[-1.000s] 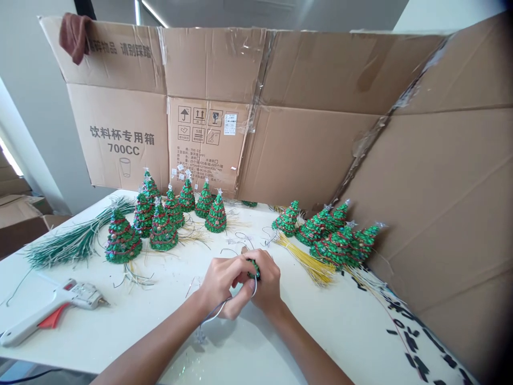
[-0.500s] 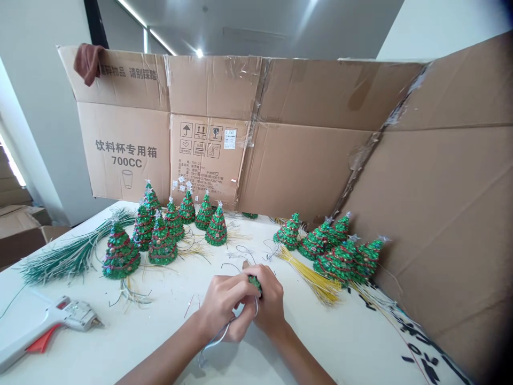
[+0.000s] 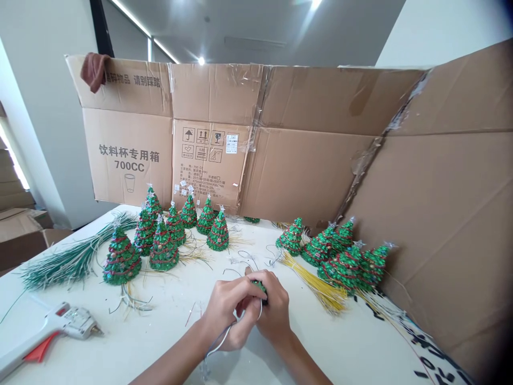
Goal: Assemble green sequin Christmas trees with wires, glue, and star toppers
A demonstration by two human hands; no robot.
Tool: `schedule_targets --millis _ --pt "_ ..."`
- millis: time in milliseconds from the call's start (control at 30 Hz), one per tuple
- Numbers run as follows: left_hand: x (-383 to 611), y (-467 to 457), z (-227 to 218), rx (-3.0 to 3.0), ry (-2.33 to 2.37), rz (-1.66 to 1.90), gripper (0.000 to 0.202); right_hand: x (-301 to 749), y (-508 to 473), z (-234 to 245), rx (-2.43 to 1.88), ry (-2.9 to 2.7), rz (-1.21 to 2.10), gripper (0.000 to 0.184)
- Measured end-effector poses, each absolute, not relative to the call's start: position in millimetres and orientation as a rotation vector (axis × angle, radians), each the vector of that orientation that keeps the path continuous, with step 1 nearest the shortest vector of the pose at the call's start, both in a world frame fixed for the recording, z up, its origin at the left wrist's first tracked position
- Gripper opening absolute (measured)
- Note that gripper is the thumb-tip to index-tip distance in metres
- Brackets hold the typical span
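Note:
My left hand [image 3: 228, 313] and my right hand [image 3: 270, 307] are closed together low in the middle of the white table [image 3: 360, 342]. Between their fingertips sits a small green glittery coil [image 3: 261, 289]. A white-grey cord [image 3: 218, 345] runs from the coil through my left fingers and down toward the near edge. Upright little green trees [image 3: 160, 238] with red trim stand in a group to the left behind my hands. More such trees [image 3: 340, 256] lie tipped in a heap to the right.
A white and red glue gun [image 3: 48, 329] lies at the near left. A bundle of green cords [image 3: 68, 259] lies far left, yellow cords [image 3: 316, 280] right of my hands. Tall cardboard walls [image 3: 304, 160] close the back and right; a brown cloth [image 3: 94, 69] hangs on top.
The view has tilted upward, so everything sits lower in the picture. My hands stay clasped on the green coil with only small finger shifts.

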State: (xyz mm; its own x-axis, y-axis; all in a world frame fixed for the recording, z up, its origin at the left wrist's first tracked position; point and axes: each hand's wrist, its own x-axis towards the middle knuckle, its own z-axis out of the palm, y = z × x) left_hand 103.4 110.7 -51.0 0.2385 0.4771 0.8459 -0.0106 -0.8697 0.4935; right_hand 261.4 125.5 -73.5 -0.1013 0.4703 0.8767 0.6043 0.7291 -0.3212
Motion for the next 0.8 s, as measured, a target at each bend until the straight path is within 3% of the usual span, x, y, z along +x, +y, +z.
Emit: schedule_targets --millis 400,567,800 --pt "103.8 111.1 -52.5 2.244 0.493 1.755 0.018 262.5 124.8 -72.9 -0.829 -1.761 -0.158 0.013" --pt "103.1 110.3 -46.4 2.328 0.445 1.841 0.008 261.6 124.4 -72.7 -0.855 -1.760 -0.173 0.015" --pt "103.3 111.2 -46.9 2.370 0.442 1.863 0.010 261.7 123.7 -70.2 -0.851 -1.762 -0.179 0.015"
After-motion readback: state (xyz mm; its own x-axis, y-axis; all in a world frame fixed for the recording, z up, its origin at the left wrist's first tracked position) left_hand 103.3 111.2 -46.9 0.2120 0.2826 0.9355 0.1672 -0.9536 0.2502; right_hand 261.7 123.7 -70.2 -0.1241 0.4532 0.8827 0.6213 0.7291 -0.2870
